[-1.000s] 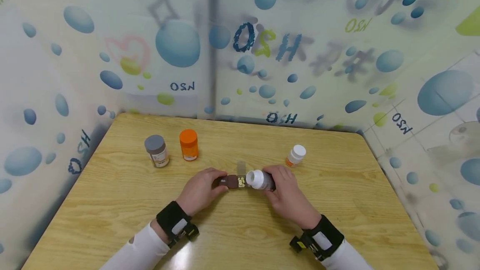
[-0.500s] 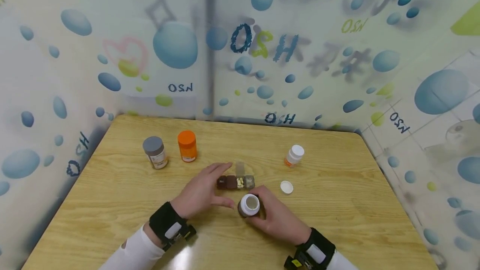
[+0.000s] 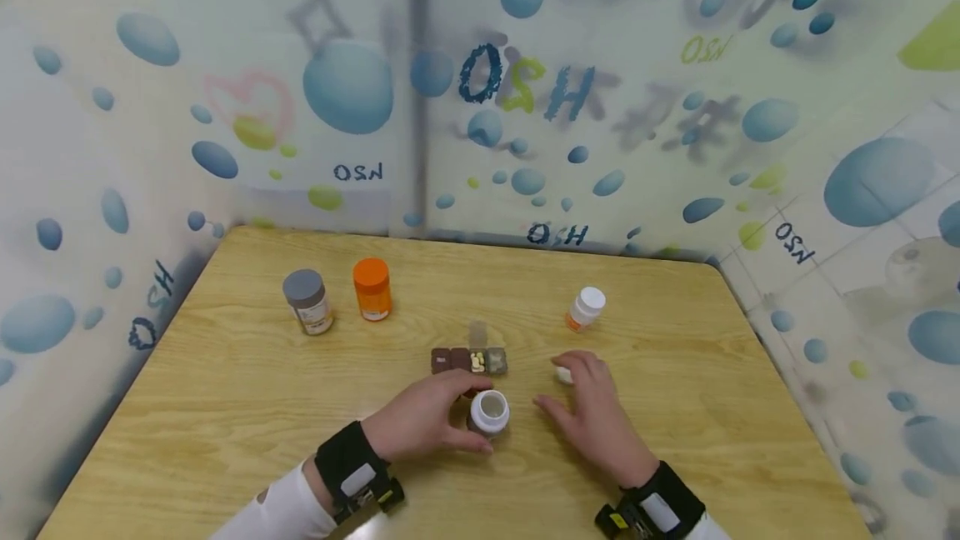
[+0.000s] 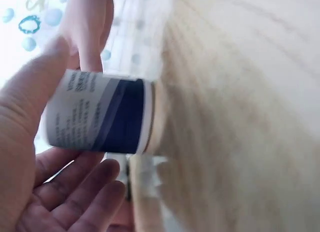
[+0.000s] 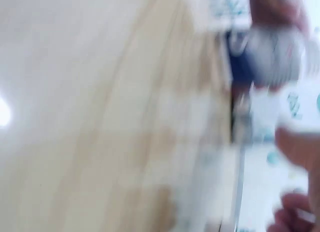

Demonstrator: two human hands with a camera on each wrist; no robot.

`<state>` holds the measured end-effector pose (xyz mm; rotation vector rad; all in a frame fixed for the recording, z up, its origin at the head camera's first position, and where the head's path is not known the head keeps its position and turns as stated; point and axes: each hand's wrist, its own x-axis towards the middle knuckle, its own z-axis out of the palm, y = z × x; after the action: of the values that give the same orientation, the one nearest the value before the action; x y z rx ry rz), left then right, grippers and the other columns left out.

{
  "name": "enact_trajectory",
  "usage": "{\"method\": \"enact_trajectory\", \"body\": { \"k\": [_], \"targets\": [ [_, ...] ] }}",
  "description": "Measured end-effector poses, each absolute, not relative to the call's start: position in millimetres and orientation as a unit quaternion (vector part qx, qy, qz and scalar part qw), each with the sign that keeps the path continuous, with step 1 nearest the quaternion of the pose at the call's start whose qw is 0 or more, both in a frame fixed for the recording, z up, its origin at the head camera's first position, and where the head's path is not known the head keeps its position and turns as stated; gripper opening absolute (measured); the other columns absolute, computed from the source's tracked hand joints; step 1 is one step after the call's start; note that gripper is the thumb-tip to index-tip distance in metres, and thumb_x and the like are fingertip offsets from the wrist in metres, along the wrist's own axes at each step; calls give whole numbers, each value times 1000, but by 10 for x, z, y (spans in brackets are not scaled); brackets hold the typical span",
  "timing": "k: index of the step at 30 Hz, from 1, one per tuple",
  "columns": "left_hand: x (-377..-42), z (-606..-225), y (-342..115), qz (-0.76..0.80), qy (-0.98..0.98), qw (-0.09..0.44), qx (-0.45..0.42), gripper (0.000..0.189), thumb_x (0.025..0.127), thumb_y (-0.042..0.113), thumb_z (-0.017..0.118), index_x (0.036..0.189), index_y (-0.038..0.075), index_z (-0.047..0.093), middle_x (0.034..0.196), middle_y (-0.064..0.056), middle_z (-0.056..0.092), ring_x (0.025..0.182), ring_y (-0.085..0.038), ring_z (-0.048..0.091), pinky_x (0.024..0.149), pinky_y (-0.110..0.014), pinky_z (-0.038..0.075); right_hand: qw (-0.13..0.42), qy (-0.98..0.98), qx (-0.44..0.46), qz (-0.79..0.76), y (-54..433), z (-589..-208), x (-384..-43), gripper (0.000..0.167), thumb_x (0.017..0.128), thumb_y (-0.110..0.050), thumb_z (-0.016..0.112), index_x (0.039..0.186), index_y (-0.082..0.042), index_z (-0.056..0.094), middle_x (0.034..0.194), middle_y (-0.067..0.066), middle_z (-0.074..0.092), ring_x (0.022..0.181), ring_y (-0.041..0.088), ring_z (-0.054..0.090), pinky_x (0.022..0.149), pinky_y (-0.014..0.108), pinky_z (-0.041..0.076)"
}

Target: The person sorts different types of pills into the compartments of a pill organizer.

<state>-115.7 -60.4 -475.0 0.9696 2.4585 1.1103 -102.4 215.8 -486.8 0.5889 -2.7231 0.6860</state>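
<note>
An uncapped white pill bottle (image 3: 489, 413) stands on the table with its mouth up; its white and navy label shows in the left wrist view. Thumb and fingers of my left hand (image 3: 427, 419) curl round it from the left. Behind the bottle lies a small brown pill organizer (image 3: 452, 359). One of its clear lids (image 3: 477, 333) is flipped up, over a compartment of cream tablets (image 3: 477, 362). My right hand (image 3: 603, 423) reaches over the white bottle cap (image 3: 564, 374), thumb and fingers spread apart, and partly hides it. The right wrist view is blurred.
At the back left stand a grey-lidded jar (image 3: 307, 302) and an orange bottle (image 3: 372, 290), both capped. A small white-capped bottle (image 3: 586, 308) stands at the back right. A patterned backdrop (image 3: 645, 190) rises behind the wooden table (image 3: 675, 340).
The bottle has been tipped back upright from over the organizer and set down in front of it. My left hand moved from the organizer to the bottle; my right hand released it and reached the cap.
</note>
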Motion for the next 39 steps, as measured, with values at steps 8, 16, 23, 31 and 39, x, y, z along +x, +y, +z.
{"method": "enact_trajectory", "body": {
  "k": [8, 16, 23, 31, 39],
  "targets": [
    [-1150, -4847, -547, 408, 835, 123, 348, 48, 71, 50, 72, 113, 34, 54, 104, 22, 55, 93, 3, 51, 84, -26, 45, 111, -973, 105, 173, 2408, -4922, -1159, 66, 74, -46, 71, 118, -1, 51, 104, 11, 50, 95, 29, 45, 80, 43, 37],
    [-1154, -4855, -531, 416, 832, 130, 342, 47, 71, 50, 72, 112, 34, 55, 102, 22, 56, 91, 3, 52, 82, -26, 46, 79, -973, 131, 172, 2349, -4842, -1178, 38, 77, -33, 71, 104, -10, 58, 93, 1, 52, 83, 17, 46, 70, 33, 39],
    [-1148, -4866, -535, 419, 833, 121, 341, 47, 70, 50, 72, 111, 34, 56, 102, 23, 56, 91, 3, 53, 81, -25, 46, -20, -938, 258, 233, 2048, -4500, -1050, 39, 82, -29, 67, 116, -22, 51, 108, -13, 46, 95, 0, 48, 79, 23, 47],
    [-1155, -4873, -542, 431, 824, 135, 342, 46, 70, 49, 72, 111, 36, 56, 103, 23, 56, 92, 3, 53, 83, -26, 45, -25, -909, 353, 219, 1820, -4214, -975, 45, 84, -32, 65, 125, -23, 49, 118, -14, 44, 104, 1, 47, 83, 25, 47],
    [-1166, -4875, -550, 434, 821, 139, 343, 47, 71, 50, 72, 113, 38, 54, 105, 23, 56, 91, 2, 53, 81, -25, 46, -49, -885, 405, 224, 1679, -4148, -971, 42, 88, -33, 60, 127, -26, 48, 121, -15, 47, 108, 0, 46, 86, 24, 46]
  ]
}}
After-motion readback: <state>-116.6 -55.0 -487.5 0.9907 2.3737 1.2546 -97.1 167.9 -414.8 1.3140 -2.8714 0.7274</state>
